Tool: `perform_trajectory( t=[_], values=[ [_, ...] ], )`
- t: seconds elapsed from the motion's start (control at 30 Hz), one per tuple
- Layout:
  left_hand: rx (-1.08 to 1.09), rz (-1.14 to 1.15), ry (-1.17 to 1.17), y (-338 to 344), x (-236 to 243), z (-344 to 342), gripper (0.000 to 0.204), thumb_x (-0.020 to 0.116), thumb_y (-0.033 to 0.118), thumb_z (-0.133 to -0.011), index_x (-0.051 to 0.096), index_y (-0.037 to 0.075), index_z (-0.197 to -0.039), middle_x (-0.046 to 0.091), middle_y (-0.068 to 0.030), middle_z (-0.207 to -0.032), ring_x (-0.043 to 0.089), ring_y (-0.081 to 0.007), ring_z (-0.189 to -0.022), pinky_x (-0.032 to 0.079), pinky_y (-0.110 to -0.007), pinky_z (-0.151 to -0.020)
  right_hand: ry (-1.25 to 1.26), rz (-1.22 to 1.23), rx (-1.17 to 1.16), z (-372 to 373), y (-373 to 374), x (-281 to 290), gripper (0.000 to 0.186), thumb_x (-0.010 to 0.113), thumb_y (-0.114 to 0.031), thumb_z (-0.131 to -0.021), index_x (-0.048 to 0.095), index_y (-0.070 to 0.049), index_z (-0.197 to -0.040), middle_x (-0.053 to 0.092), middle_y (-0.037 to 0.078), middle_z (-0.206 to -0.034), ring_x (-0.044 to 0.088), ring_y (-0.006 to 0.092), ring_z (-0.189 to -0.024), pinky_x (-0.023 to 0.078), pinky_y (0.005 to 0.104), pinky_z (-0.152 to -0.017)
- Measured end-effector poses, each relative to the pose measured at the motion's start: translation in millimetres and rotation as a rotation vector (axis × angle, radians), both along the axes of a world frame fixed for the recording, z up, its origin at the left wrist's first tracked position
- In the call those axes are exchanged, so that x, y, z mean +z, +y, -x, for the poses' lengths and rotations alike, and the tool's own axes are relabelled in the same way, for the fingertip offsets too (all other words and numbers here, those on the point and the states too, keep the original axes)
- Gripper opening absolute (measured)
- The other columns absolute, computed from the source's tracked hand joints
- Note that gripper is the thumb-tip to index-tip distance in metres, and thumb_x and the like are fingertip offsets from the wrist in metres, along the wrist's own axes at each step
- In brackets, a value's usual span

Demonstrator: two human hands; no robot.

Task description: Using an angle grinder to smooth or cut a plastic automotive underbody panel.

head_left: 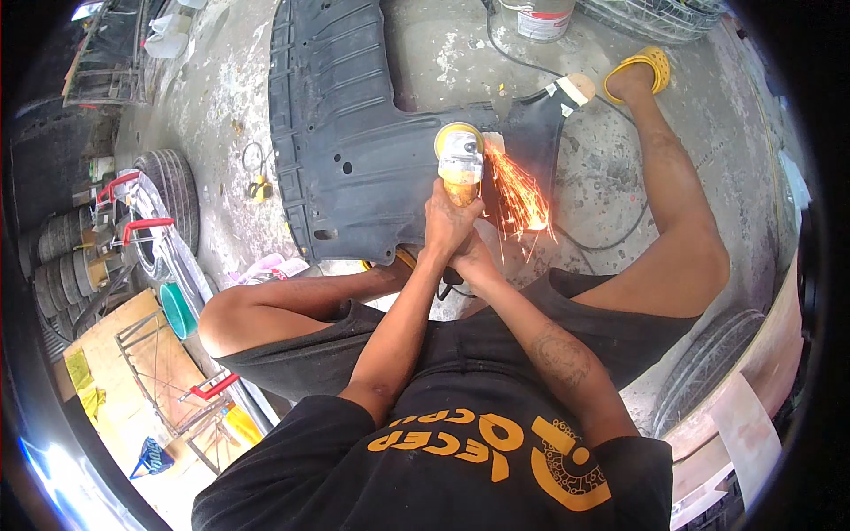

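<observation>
My left hand [450, 219] is closed around the neck of a yellow angle grinder [460, 168], just behind its head. My right hand [475, 264] grips farther back on the body, closer to me, and partly hides it. The grinder's round yellow-edged head is over a large black plastic panel [345, 119] with ribs and holes, which lies on the floor between my legs. A stream of orange sparks [522, 199] sprays from the right side of the head toward the floor. A small pale patch shows beside the head; what exactly the disc touches is hidden.
A cable [611, 246] loops over the paint-spotted concrete floor [221, 106] at right. A pale bucket [537, 19] stands at the back. Tyres [173, 190], a green basin [178, 311] and red clamps [149, 228] are at left. My right foot wears a yellow clog [653, 69].
</observation>
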State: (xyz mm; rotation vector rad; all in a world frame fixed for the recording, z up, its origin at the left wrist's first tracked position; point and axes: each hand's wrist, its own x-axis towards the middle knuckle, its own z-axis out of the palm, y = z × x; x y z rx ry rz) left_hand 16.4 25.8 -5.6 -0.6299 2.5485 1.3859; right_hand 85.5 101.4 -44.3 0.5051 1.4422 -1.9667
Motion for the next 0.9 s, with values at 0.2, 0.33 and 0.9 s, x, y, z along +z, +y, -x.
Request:
perform_trajectory(
  t=[0.2,0.33,0.9],
  values=[
    [0.009,-0.018,0.018,-1.6,0.7,-0.7,0.053,0.079,0.020,-0.074,0.054,-0.009,-0.110,0.070,-0.0326,-0.099,0.071,-0.0458,-0.094,0.055,-0.049,-0.083,-0.043,0.004,0.024,2.4,0.3,5.1,0.082,0.087,-0.001,-0.071,0.037,-0.001,-0.136,0.058,0.012,-0.132,0.058,0.0233,-0.124,0.051,0.0354,-0.105],
    [-0.018,0.007,0.007,0.7,1.2,1.1,0.053,0.079,0.020,-0.074,0.054,-0.009,-0.111,0.070,-0.0325,-0.100,0.071,-0.0460,-0.095,0.055,-0.048,-0.084,-0.017,0.016,-0.007,-3.5,-0.5,-12.6,0.081,0.087,-0.002,-0.071,0.039,-0.001,-0.136,0.058,0.012,-0.133,0.058,0.0228,-0.124,0.051,0.0349,-0.104],
    [0.004,0.001,-0.031,-2.6,0.3,-1.3,0.054,0.079,0.020,-0.074,0.053,-0.008,-0.112,0.070,-0.0328,-0.101,0.070,-0.0468,-0.096,0.055,-0.049,-0.086,-0.022,0.001,0.068,-0.3,1.2,-1.6,0.074,0.083,-0.004,-0.077,0.042,-0.003,-0.138,0.057,0.010,-0.134,0.058,0.0215,-0.124,0.050,0.0349,-0.104]
  ],
)
